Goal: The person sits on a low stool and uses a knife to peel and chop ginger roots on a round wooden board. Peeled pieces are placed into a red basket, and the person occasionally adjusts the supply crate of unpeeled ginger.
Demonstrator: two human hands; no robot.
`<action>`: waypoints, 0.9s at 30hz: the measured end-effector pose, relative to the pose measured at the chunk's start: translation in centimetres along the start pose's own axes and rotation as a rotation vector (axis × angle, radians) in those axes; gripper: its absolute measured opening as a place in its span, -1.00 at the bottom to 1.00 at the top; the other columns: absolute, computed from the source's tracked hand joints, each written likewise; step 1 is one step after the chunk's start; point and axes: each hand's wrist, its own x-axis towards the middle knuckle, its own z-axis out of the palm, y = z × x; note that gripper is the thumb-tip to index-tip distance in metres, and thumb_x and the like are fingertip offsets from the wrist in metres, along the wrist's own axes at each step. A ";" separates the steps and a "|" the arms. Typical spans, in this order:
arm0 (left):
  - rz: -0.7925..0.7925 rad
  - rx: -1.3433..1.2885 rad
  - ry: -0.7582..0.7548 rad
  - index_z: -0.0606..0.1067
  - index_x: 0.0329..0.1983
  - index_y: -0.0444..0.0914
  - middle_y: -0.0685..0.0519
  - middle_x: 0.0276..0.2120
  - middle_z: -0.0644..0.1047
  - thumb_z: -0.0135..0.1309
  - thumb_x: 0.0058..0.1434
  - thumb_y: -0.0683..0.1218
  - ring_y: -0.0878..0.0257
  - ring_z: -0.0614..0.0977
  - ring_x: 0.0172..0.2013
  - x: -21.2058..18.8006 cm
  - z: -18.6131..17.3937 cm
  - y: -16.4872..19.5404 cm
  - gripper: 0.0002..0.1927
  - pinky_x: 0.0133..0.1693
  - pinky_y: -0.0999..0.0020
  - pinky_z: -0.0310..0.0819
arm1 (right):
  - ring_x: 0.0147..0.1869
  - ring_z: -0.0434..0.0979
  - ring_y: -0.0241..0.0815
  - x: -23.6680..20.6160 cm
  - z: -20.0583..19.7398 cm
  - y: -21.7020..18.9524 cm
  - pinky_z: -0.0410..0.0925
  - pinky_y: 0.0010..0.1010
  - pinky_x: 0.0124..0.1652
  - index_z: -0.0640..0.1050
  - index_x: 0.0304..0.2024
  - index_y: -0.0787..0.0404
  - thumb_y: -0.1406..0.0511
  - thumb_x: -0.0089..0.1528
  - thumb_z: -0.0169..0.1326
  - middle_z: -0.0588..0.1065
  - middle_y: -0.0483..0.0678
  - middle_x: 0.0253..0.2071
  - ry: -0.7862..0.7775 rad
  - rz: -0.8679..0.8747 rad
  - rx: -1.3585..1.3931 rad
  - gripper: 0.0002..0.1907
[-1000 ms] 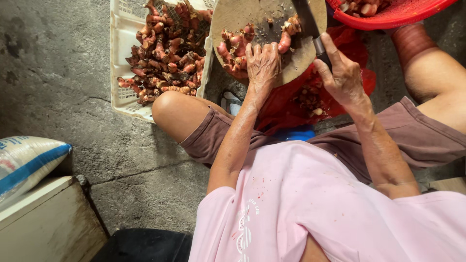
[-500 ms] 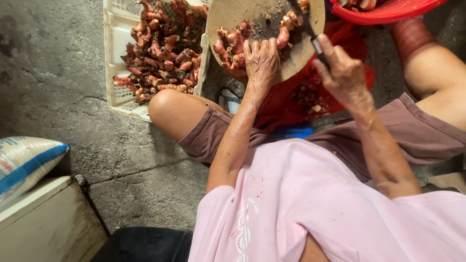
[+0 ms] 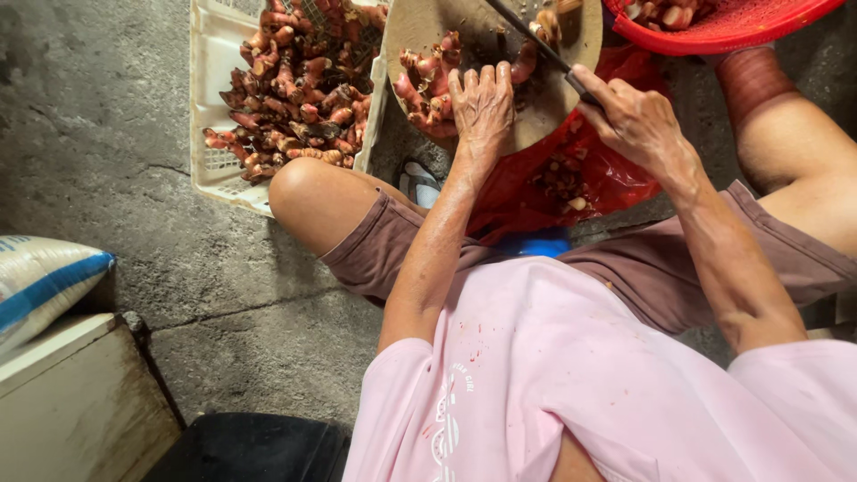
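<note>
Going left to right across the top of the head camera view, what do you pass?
White plastic crate of pinkish roots → round wooden chopping board with the left hand pressing a root clump → right hand gripping a knife → red basket.

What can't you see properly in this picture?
Head view only:
- Knife: its tip runs off the top edge; the right hand hides the handle.
- Red basket: cut off at the top.
- Roots on the board: partly under the left hand.
- Sack: cut by the left edge.
</note>
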 end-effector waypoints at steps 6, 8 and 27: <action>-0.011 0.001 -0.029 0.49 -0.09 -0.21 0.00 -0.32 0.53 -0.04 0.25 -0.12 0.05 0.56 -0.19 -0.1 -0.2 0.3 -0.80 0.16 -0.01 0.27 | -0.31 0.52 0.00 -0.2 -1.9 0.4 0.45 -0.24 -0.31 0.22 0.53 0.14 0.29 0.51 0.19 0.46 0.07 -0.27 0.173 -0.098 0.111 -0.38; -0.021 -0.023 -0.019 0.48 -0.13 -0.21 0.00 -0.33 0.53 -0.04 0.24 -0.11 0.03 0.56 -0.19 -0.1 -0.2 0.4 -0.83 0.14 -0.03 0.27 | -0.29 0.54 0.03 0.2 -1.9 0.8 0.44 -0.25 -0.30 0.21 0.54 0.14 0.31 0.52 0.15 0.46 0.09 -0.22 0.202 -0.132 0.096 -0.39; -0.032 -0.121 -0.067 0.44 -0.20 -0.20 -0.02 -0.35 0.57 0.01 0.25 -0.15 0.05 0.61 -0.28 0.7 -0.6 -0.5 -0.92 -0.14 0.09 0.41 | -0.38 0.57 0.09 -1.4 3.4 -1.5 0.48 -0.22 -0.42 0.21 0.54 0.08 0.21 0.52 0.08 0.54 0.11 -0.21 0.085 0.161 0.209 -0.41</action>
